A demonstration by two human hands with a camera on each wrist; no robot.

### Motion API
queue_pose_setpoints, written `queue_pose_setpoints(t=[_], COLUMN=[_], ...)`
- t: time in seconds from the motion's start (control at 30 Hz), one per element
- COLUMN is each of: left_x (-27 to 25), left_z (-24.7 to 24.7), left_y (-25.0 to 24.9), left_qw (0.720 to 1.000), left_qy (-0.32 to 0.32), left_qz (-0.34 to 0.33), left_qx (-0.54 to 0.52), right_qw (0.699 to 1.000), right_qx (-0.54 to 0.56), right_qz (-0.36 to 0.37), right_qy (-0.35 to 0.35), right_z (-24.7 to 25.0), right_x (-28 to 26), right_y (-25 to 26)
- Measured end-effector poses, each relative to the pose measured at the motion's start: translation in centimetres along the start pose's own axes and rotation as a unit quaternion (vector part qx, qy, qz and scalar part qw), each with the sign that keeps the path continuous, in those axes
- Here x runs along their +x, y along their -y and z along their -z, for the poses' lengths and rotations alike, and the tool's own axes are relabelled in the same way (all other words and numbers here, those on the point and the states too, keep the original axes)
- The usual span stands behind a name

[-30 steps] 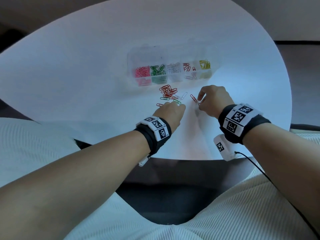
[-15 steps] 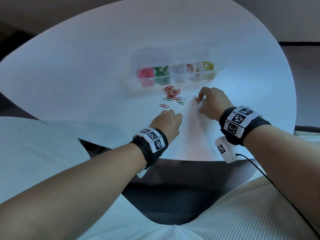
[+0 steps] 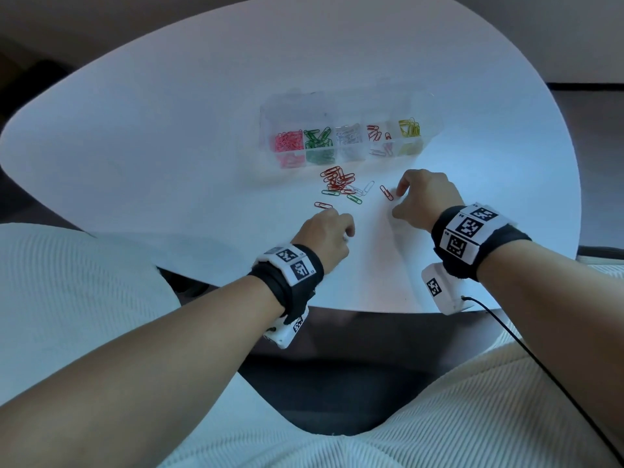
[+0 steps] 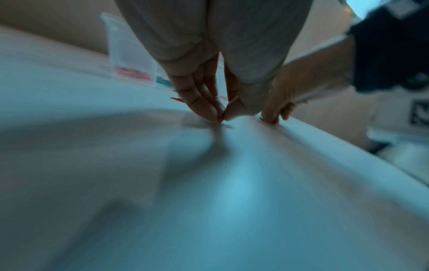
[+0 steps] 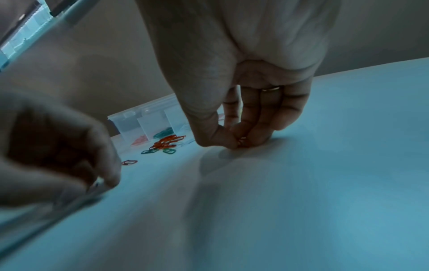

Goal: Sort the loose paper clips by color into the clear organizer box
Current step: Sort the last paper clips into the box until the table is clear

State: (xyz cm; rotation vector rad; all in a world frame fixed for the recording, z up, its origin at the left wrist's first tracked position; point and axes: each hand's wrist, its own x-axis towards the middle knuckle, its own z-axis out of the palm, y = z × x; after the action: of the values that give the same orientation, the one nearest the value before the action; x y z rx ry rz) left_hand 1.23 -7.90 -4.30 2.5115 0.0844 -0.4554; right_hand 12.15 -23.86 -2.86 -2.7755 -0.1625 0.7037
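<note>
The clear organizer box [image 3: 347,106] stands mid-table, its compartments holding pink, green, white, red and yellow clips. In front of it lies a loose pile [image 3: 337,182] of mostly red clips with a few green and white ones, and one red clip [image 3: 323,205] lies apart. My left hand [image 3: 347,231] is on the table nearer me. Its thumb and forefinger [image 4: 209,110] pinch what looks like a small pale clip [image 5: 98,181]. My right hand [image 3: 398,201] is right of the pile. Its thumb and fingers pinch a red clip [image 5: 242,142] against the table.
The white rounded table [image 3: 169,130] has its front edge just behind both wrists. My lap in pale ribbed fabric [image 3: 439,417] lies below it. A thin black cable [image 3: 540,366] runs from the right wrist unit.
My left hand has drawn back from the pile toward me, fingers curled. My right hand has stayed at the red clip right of the pile.
</note>
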Motion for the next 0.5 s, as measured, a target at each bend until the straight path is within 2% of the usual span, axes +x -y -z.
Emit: queue_pose_setpoints(t=[0.1,0.17,0.23,0.3,0.37,0.4,0.43,0.47,0.5], left_x=[0.4,0.7,1.1,1.6,2.0,2.1,2.2,2.2,2.2], left_z=[1.5,2.5,3.5,4.5,5.2,5.4,5.4,5.3,5.1], left_y=[0.4,1.0,1.4,1.6,1.8,1.9,2.0,2.1,2.1], left_qw=[0.987,0.967,0.933,0.898,0.865,0.852,0.849,0.859,0.883], left_qy=[-0.057,-0.096,-0.119,-0.129,-0.147,-0.155,-0.157,-0.150,-0.138], left_qz=[0.072,0.124,0.175,0.234,0.276,0.288,0.292,0.288,0.274], left_qx=[-0.130,-0.200,-0.290,-0.349,-0.392,-0.409,-0.412,-0.396,-0.355], right_qw=[1.000,0.992,0.952,0.903,0.880,0.881,0.887,0.894,0.902], right_qx=[0.012,0.118,0.291,0.407,0.448,0.446,0.436,0.424,0.410], right_qz=[-0.009,-0.043,-0.098,-0.140,-0.156,-0.153,-0.149,-0.143,-0.139], right_qy=[-0.009,-0.007,0.006,-0.009,-0.021,-0.022,-0.020,-0.017,-0.011], right_z=[0.1,0.6,1.3,1.7,1.9,1.8,1.7,1.5,1.3], right_x=[-0.3,0.0,0.3,0.5,0.7,0.8,0.9,1.0,1.0], right_y=[0.3,0.1,-0.1,-0.1,0.0,0.1,0.1,0.1,0.0])
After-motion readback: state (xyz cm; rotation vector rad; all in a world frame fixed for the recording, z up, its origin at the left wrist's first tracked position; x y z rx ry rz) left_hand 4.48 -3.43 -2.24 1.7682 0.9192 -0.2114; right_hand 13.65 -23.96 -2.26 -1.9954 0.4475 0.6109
